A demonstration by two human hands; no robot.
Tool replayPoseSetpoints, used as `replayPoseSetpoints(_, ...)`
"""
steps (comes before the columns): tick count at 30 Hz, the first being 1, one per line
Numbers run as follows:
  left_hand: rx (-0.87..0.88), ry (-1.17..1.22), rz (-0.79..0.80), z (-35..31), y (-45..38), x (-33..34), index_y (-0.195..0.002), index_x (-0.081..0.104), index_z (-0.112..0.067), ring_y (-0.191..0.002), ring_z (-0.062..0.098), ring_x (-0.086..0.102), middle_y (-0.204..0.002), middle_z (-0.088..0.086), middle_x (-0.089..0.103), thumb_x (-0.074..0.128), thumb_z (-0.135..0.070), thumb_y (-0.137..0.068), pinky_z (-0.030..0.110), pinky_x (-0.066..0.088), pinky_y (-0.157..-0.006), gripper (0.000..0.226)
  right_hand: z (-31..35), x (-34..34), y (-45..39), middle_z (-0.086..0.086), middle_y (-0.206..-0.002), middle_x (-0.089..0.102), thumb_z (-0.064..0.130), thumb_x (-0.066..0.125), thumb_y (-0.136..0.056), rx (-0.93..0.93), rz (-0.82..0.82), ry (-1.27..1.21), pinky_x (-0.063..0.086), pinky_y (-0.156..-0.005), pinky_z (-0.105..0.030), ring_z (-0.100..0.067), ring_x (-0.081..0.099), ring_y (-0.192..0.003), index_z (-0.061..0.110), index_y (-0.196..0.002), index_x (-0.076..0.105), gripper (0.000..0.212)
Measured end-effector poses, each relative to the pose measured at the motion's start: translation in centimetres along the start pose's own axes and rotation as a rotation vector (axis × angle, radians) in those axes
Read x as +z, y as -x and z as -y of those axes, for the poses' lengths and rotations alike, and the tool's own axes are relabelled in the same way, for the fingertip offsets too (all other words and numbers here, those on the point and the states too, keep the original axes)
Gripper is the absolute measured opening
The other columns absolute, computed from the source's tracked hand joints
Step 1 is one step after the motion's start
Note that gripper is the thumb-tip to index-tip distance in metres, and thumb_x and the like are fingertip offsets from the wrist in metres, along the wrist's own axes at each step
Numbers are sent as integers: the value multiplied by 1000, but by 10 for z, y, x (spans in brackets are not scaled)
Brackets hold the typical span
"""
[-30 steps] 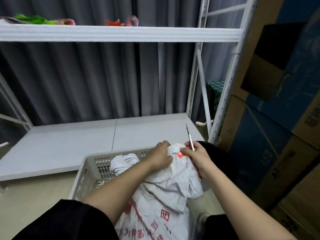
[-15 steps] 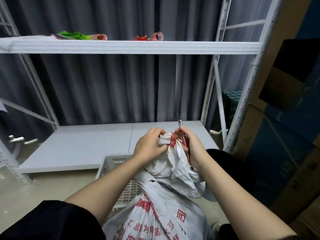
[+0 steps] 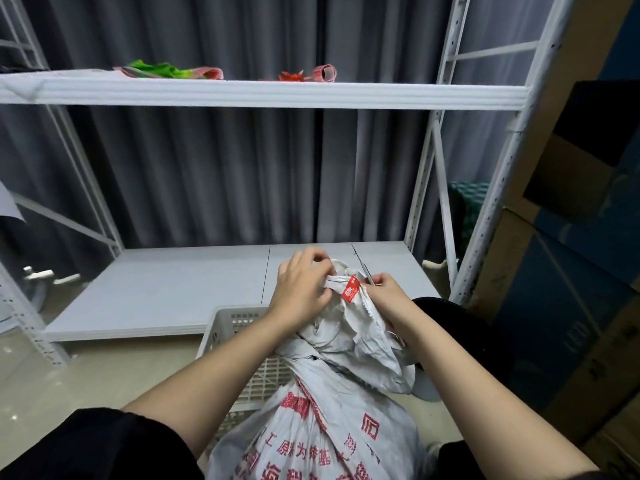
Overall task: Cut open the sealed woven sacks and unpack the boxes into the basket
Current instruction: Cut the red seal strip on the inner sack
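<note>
Left hand (image 3: 301,289) is clamped on the bunched neck of the white woven sack with red printed characters (image 3: 332,424), right at its red tag (image 3: 350,288). Right hand (image 3: 388,296) is closed around thin metal scissors (image 3: 365,271), blades poking up just behind the tag. The sack stands against the pale perforated plastic basket (image 3: 239,327), on the near side.

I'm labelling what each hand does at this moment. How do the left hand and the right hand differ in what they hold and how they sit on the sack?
The left hand pinches only the bunched top of the sack; the right hand also holds scissors, blades pointing up and away. The left hand sits left of the red tag, the right hand right of it. Both grip the sack's gathered neck above the basket.
</note>
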State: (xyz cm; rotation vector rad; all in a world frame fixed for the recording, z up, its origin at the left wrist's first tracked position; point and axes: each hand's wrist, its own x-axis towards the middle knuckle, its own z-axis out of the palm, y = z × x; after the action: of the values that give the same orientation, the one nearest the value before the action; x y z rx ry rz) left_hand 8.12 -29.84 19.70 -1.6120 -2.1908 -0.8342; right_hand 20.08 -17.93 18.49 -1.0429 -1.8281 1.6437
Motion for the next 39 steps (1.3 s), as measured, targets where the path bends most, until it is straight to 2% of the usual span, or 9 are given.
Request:
replayPoseSetpoints(4, 155, -41, 76, -7, 1, 0, -94, 57, -16, -104, 21, 48, -103, -2, 56, 53, -15, -77, 27, 23, -86, 18, -12, 5, -2, -8, -107, 58, 37, 65, -84, 126, -75, 50, 46, -82, -32, -23, 58, -95, 11, -110, 44, 42)
replayPoseSetpoints(7, 169, -20, 133, -11, 2, 0, -95, 56, -15, -105, 20, 50, -100, -1, 59, 52, -12, -79, 29, 28, -92, 16, -16, 5, 4, -9, -102, 57, 39, 61, -83, 138, -99, 24, 45, -70, -30, -22, 57, -87, 6, -111, 45, 46)
replayPoseSetpoints(12, -12, 21, 255, -15, 3, 5, -102, 53, -19, -116, 19, 45, -111, -2, 61, 45, -20, -90, 34, 32, -95, 15, -16, 6, 19, -4, -91, 58, 39, 59, -87, 158, -27, -147, 45, -67, -28, -16, 58, -80, 8, -119, 37, 49)
replayPoseSetpoints(18, -244, 141, 187, -19, 3, 11, -107, 55, -28, -113, 19, 48, -105, -4, 65, 49, -24, -89, 34, 30, -91, 19, -18, 9, 26, -4, -90, 62, 28, 67, -86, 37, 39, -259, 49, -75, -29, -15, 62, -77, 8, -123, 39, 51)
replayPoseSetpoints(24, -270, 157, 160, -22, 3, 12, -107, 55, -24, -111, 19, 50, -107, -2, 64, 52, -29, -88, 32, 29, -92, 19, -22, 14, 26, 2, -75, 53, 8, 69, -84, -42, -62, -276, 47, -52, -15, -8, 52, -60, 12, -110, 42, 37)
replayPoseSetpoints(30, -246, 140, 252, -16, 4, 10, -104, 62, -21, -112, 20, 47, -93, 2, 62, 49, -23, -87, 29, 25, -96, 22, -23, 3, 23, -1, -89, 57, 15, 61, -90, -146, -293, -79, 47, -86, -39, -21, 57, -87, 11, -110, 39, 30)
replayPoseSetpoints(35, -312, 275, 364, -17, 7, 9, -73, 61, -30, -105, 18, 49, -80, -7, 62, 40, -62, -66, 27, 23, -86, 39, -26, -7, 24, 6, -78, 50, 13, 55, -92, -260, -249, 158, 41, -75, -36, -20, 51, -78, 10, -109, 37, 25)
replayPoseSetpoints(37, -365, 283, 399, -16, 8, 9, -80, 65, -31, -105, 19, 43, -94, -6, 69, 51, -74, -61, 27, 28, -87, 49, -27, -11, 23, 7, -76, 51, 12, 55, -92, -304, -212, 250, 41, -74, -37, -19, 51, -75, 12, -105, 35, 24)
replayPoseSetpoints(39, -411, 286, 405, -14, 8, 11, -96, 71, -28, -115, 22, 41, -96, -5, 69, 66, -65, -68, 27, 33, -92, 47, -27, -14, 22, 9, -74, 50, 13, 56, -92, -340, -189, 331, 42, -73, -40, -18, 50, -71, 14, -103, 34, 25)
